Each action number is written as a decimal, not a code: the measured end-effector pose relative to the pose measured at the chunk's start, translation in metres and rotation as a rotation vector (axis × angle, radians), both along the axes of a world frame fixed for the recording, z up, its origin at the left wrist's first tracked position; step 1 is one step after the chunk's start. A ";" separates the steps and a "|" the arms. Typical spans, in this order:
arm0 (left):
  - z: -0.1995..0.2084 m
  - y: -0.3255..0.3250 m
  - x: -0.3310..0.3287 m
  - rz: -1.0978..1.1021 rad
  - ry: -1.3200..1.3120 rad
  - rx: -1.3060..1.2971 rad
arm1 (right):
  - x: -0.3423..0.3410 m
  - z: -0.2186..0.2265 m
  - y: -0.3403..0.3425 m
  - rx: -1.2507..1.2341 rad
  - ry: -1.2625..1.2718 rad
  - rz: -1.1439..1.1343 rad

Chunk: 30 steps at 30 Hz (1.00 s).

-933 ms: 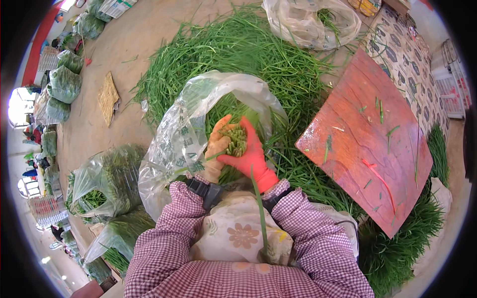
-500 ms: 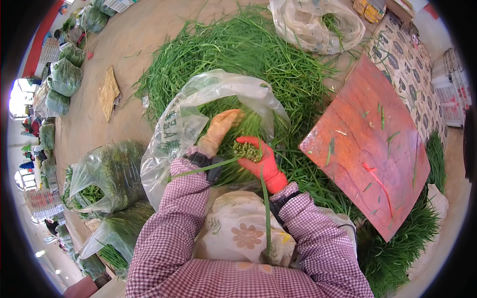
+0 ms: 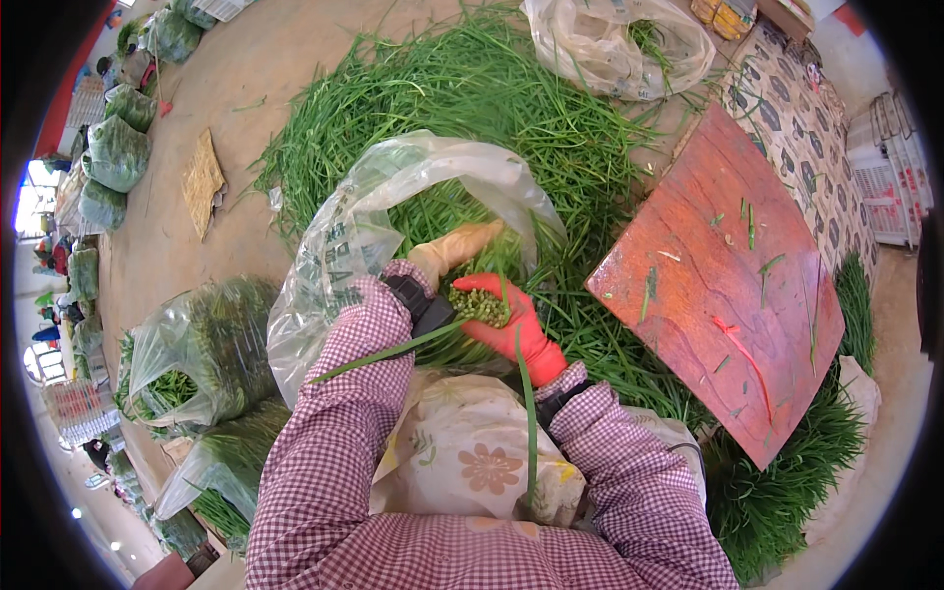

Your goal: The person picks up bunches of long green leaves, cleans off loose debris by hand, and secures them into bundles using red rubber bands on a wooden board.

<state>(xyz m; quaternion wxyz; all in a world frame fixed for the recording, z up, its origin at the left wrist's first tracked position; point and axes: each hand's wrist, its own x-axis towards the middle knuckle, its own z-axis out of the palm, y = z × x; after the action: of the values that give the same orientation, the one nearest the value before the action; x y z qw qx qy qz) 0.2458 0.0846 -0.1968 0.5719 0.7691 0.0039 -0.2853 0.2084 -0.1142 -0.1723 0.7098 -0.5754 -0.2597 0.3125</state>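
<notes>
My right hand (image 3: 516, 324), in a red glove, is closed round a bunch of green stalks (image 3: 479, 306), its blunt ends toward me. One long leaf hangs from it over my apron; another crosses my left sleeve. My left hand (image 3: 454, 248), in a pale orange glove, reaches across the bunch just beyond it, fingers stretched out to the right and slightly blurred at the tips. Both hands are over an open clear plastic bag (image 3: 329, 251) with a rolled rim. Loose green stalks (image 3: 442, 98) heap up behind the bag.
A reddish board (image 3: 728, 285) with leaf scraps and a red tie lies to the right. Filled bags of greens (image 3: 231, 339) stand at left. Another plastic bag (image 3: 619, 49) lies beyond the heap. A flat cardboard piece (image 3: 203, 185) rests on the floor.
My left hand has moved right across the stalks, its fingers straightening. My right hand keeps its hold on the bunch and has shifted slightly left. The whole view has shifted a little.
</notes>
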 end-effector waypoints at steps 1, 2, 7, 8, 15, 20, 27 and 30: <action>0.001 -0.001 -0.003 -0.023 -0.089 -0.011 | 0.000 0.002 0.001 0.015 -0.005 -0.001; 0.000 -0.001 -0.008 -0.039 -0.182 -0.018 | -0.002 0.004 0.002 0.032 -0.010 0.002; 0.026 -0.009 -0.020 0.287 0.439 -0.688 | -0.001 0.000 0.004 -0.002 -0.094 -0.060; 0.025 -0.005 -0.027 0.297 0.436 -0.686 | -0.002 0.001 0.007 -0.015 -0.135 -0.093; -0.010 0.016 -0.052 0.557 0.402 -0.818 | -0.006 0.006 0.019 -0.328 -0.345 -0.286; -0.027 0.003 -0.060 0.653 0.148 -0.805 | 0.013 0.022 0.040 -0.127 -0.463 -0.109; -0.059 0.008 -0.074 0.626 -0.181 -0.728 | 0.019 -0.009 0.034 -0.007 -0.161 -0.042; -0.037 0.036 -0.071 0.407 -0.136 -0.340 | 0.026 -0.016 0.026 0.005 -0.111 -0.088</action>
<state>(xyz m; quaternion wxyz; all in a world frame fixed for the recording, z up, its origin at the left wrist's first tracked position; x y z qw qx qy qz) 0.1750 0.1206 -0.2336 0.7373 0.6629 0.0722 -0.1086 0.2345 -0.0879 -0.1882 0.7089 -0.6007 -0.2739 0.2482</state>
